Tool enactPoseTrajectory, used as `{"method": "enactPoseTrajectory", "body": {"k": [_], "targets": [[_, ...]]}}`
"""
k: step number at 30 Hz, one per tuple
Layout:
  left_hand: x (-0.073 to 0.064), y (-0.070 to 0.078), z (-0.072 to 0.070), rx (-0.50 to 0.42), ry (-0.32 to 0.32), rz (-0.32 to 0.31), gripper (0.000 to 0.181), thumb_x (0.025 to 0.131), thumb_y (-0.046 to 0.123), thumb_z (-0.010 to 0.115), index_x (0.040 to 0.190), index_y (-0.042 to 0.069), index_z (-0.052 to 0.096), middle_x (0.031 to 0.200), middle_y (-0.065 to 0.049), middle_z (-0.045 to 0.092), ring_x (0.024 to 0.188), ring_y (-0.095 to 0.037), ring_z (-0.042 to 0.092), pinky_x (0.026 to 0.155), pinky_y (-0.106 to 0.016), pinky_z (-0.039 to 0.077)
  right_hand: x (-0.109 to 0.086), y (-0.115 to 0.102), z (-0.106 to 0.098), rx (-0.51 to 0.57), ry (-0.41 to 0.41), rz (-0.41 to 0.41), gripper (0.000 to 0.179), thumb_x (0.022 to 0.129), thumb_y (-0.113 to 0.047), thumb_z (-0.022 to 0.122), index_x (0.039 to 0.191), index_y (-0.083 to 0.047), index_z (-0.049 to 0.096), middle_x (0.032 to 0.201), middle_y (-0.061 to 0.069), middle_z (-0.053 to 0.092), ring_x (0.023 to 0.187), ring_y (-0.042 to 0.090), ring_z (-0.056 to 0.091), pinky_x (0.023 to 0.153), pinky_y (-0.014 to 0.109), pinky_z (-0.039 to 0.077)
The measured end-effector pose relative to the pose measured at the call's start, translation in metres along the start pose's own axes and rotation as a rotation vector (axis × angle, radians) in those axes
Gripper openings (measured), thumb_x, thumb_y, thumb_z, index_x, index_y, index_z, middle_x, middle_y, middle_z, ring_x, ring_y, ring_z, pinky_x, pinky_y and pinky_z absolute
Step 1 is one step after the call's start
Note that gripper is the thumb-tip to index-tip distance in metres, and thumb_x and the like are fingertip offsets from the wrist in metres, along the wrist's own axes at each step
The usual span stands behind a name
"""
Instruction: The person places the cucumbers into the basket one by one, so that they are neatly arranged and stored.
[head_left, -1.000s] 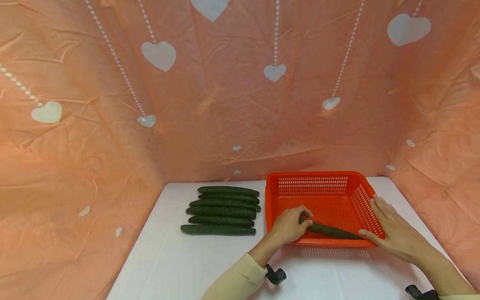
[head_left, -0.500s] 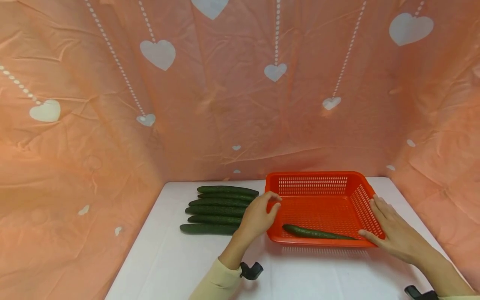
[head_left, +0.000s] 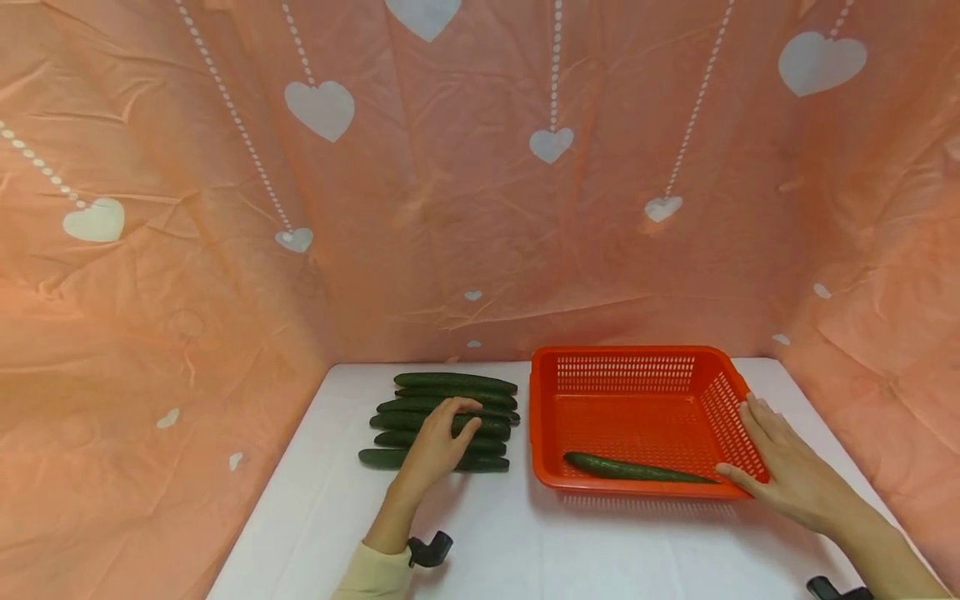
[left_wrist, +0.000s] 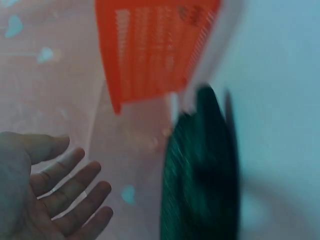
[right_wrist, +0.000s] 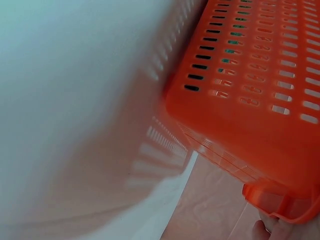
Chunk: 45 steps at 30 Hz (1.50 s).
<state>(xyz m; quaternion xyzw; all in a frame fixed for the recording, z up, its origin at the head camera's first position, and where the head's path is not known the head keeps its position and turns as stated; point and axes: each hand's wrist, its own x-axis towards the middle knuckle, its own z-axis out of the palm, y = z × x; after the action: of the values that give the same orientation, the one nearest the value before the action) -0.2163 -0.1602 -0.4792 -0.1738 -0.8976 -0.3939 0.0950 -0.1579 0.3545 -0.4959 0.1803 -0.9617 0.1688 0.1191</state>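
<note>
Nearest, at the lower edge: a pale sleeve (head_left: 375, 575), then white counter (head_left: 585, 550). Just beyond, left hand (head_left: 435, 446), unclenched and holding nothing, fingers loosely bent, thumb apart, above the right half of six cucumbers (head_left: 405, 422) in a row. In the left wrist view, fingers spread and seemingly apart from the blurred green skins; from overhead, touch or gap impossible to tell.

Long axis of the row: left to right, right ends towards the basket (head_left: 630, 421), with only a strip of counter between. Approach of the left hand from the near side, so roughly across that axis; by judgement, well placed for a pinch around one middle. Which one exactly, hard to say.

Right of the row, inside the basket and along its near wall: a lone cucumber (head_left: 633, 470), also lengthwise left to right, slightly slanted. At the basket's right rim, right hand (head_left: 787, 475), flat, fingers straight, thumb over the near corner. Much closer to the row: left hand; from the right, the whole basket in between.

Farthest: a pink curtain (head_left: 420, 208) with pale hearts (head_left: 551, 145).
</note>
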Motion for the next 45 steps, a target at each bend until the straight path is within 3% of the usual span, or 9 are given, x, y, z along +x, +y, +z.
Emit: {"method": "enactPoseTrajectory", "body": {"k": [6,13,20,29,32,38,45], "targets": [[-0.015,-0.031,-0.021,0.035,-0.040,-0.060,0.029,0.104,0.020,0.073,0.132,0.014,0.069,0.133,-0.007,0.069,0.131,-0.034,0.062,0.111,-0.058,0.048,0.000,-0.001,0.002,-0.011,-0.010,0.011,0.103,0.099,-0.047,0.074,0.165,0.012,0.022,0.174,0.033,0.013,0.163,0.048,0.007,0.119,0.015,-0.019],[-0.026,-0.056,-0.050,0.067,-0.121,-0.120,0.032,0.105,0.025,0.073,0.135,0.015,0.069,0.136,-0.005,0.066,0.136,-0.035,0.058,0.113,-0.060,0.047,-0.001,-0.001,0.001,-0.011,0.001,0.001,0.102,0.100,-0.046,0.074,0.165,0.012,0.021,0.175,0.031,0.011,0.166,0.036,-0.003,0.120,0.015,-0.019],[-0.038,-0.083,-0.071,0.104,-0.181,-0.121,0.035,0.103,0.031,0.075,0.134,0.016,0.069,0.137,-0.006,0.066,0.136,-0.038,0.057,0.113,-0.061,0.046,-0.001,0.001,0.003,-0.003,0.008,-0.007,0.103,0.099,-0.046,0.075,0.165,0.012,0.020,0.175,0.031,0.011,0.166,0.040,-0.001,0.120,0.015,-0.019],[-0.046,-0.103,-0.084,0.164,-0.190,-0.165,0.038,0.099,0.030,0.081,0.133,0.017,0.069,0.142,-0.013,0.063,0.141,-0.046,0.051,0.115,-0.067,0.042,-0.001,0.001,0.001,-0.003,0.007,-0.004,0.103,0.099,-0.046,0.074,0.165,0.011,0.020,0.175,0.031,0.010,0.166,0.036,-0.003,0.120,0.014,-0.019],[-0.048,-0.109,-0.085,0.182,-0.184,-0.182,0.037,0.098,0.028,0.082,0.131,0.017,0.070,0.139,-0.012,0.065,0.137,-0.044,0.054,0.114,-0.065,0.044,-0.001,0.001,0.001,0.004,0.000,0.000,0.103,0.100,-0.045,0.074,0.166,0.011,0.019,0.176,0.030,0.009,0.166,0.036,-0.004,0.120,0.014,-0.019],[-0.050,-0.119,-0.088,0.186,-0.186,-0.187,0.034,0.097,0.028,0.083,0.127,0.016,0.072,0.136,-0.011,0.066,0.134,-0.042,0.057,0.114,-0.064,0.045,-0.001,0.001,0.001,0.006,-0.004,0.002,0.103,0.100,-0.045,0.074,0.166,0.011,0.019,0.176,0.030,0.009,0.166,0.038,-0.003,0.119,0.014,-0.019],[-0.052,-0.128,-0.087,0.213,-0.183,-0.150,0.029,0.095,0.021,0.084,0.121,0.011,0.074,0.131,-0.014,0.068,0.133,-0.044,0.059,0.115,-0.062,0.044,0.000,0.002,0.001,-0.003,-0.002,0.006,0.103,0.100,-0.046,0.074,0.166,0.011,0.019,0.176,0.029,0.008,0.166,0.034,-0.005,0.119,0.013,-0.019]]}}
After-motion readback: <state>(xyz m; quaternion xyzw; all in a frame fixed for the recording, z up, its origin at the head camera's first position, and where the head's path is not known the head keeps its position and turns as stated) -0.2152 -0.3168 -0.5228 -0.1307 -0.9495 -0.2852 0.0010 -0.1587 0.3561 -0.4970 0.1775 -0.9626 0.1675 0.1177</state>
